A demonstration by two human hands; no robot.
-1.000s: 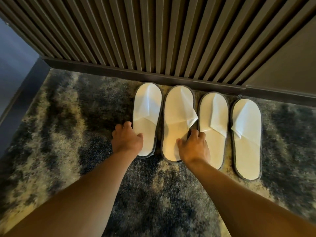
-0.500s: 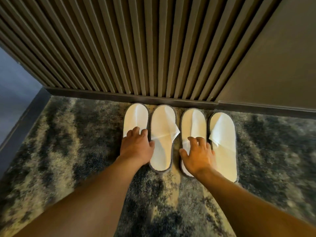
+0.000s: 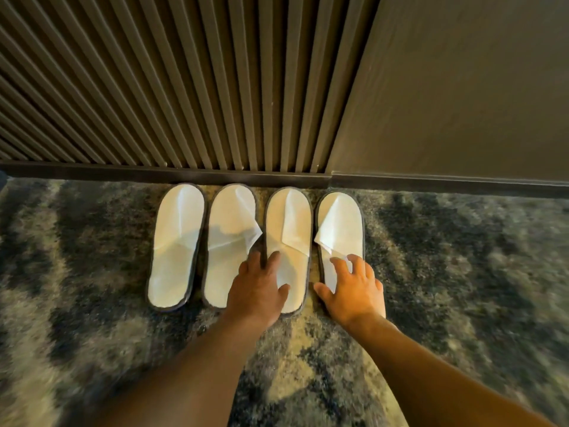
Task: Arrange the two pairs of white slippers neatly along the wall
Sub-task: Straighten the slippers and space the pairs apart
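Four white slippers with grey edging lie side by side on the carpet, toes against the baseboard (image 3: 123,174). The left pair is the first slipper (image 3: 177,241) and the second slipper (image 3: 229,217). The right pair is the third slipper (image 3: 289,217) and the fourth slipper (image 3: 341,223). My left hand (image 3: 258,288) lies flat on the heel half of the third slipper and covers the heel corner of the second. My right hand (image 3: 354,291) rests with spread fingers on the heel of the fourth slipper, its thumb on the carpet between the two.
A dark slatted wall (image 3: 184,87) rises behind the slippers, with a plain brown panel (image 3: 462,87) to its right. The mottled grey and beige carpet (image 3: 462,257) stretches to both sides and towards me.
Both hands have shifted right: the left from the first slipper to the third, the right from the third to the fourth. The view has pulled back from the row.
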